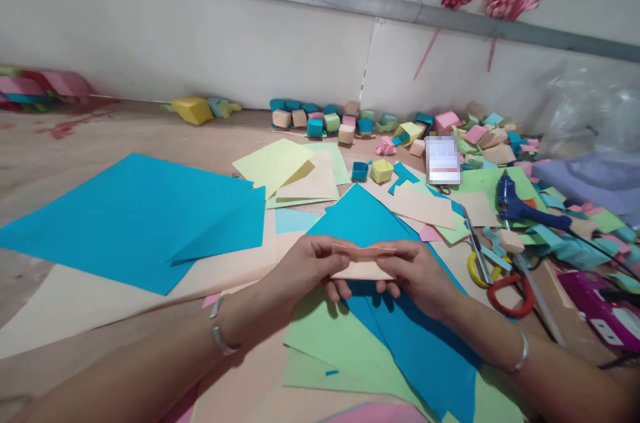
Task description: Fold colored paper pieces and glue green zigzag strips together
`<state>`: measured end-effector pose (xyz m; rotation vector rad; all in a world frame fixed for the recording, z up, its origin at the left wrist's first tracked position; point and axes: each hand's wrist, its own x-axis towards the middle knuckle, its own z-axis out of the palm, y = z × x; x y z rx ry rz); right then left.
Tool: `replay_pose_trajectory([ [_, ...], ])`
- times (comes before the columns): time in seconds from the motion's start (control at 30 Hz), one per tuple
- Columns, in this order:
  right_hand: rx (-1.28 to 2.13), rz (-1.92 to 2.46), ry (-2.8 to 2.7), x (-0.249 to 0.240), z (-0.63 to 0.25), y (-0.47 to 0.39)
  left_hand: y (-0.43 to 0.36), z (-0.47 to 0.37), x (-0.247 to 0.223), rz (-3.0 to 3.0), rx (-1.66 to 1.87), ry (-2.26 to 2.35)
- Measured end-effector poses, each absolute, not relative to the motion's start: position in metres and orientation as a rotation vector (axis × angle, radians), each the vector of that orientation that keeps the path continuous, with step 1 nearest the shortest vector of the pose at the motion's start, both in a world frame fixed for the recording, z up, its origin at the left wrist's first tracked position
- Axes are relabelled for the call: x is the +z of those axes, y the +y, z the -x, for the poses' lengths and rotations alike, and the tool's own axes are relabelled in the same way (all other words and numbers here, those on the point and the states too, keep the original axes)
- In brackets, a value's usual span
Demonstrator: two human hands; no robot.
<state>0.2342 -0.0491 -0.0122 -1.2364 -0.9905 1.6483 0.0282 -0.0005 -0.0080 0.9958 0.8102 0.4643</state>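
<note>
Your folded peach paper (363,271) sits over the blue sheet (420,343), in front of your body, with its long axis running from side to side, while the edges of the blue sheet slant away beneath it. Your left hand (316,264) is clamped on the left end, thumb on the near face and fingers behind and under; your right hand (419,273) pinches the right end in the same way. Neither hand is nearer than the other: the paper spans straight between them, and your thumbs point inward at each other along that axis. The upper edge dips in the middle, with a second layer showing behind the front one; you cannot tell from here how many folds lie inside. Nor can you tell whether your lower fingertips brush the blue sheet

To the right of the blue sheet lie your scissors (481,257), with a red and a yellow loop, and farther beyond its right side rests the glue gun (525,211). Past its far corner stands a small yellow box (383,171), and green paper (340,353) spreads out along its left edge
</note>
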Motion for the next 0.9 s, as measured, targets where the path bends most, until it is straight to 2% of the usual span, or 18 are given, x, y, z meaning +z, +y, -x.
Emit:
replay_pose_trajectory([
  [0.17, 1.584, 1.296, -0.856, -0.017, -0.235, -0.05, -0.003, -0.028, -0.011, -0.886, 0.497, 0.776],
  [0.33, 1.677, 1.266, -0.77, -0.019, -0.239, -0.049, 0.001, -0.026, 0.0, -0.75, 0.432, 0.769],
  [0.7, 1.652, 1.237, -0.887, -0.017, -0.243, -0.048, 0.005, -0.022, -0.009, -0.808, 0.547, 0.662],
  [0.8, 1.243, 1.245, -1.426, -0.02, -0.245, -0.05, 0.001, -0.025, -0.009, -0.918, 0.592, 0.766],
  [0.9, 0.391, 1.243, -1.931, -0.027, -0.247, -0.051, -0.002, -0.028, -0.009, -1.033, 0.617, 0.834],
])
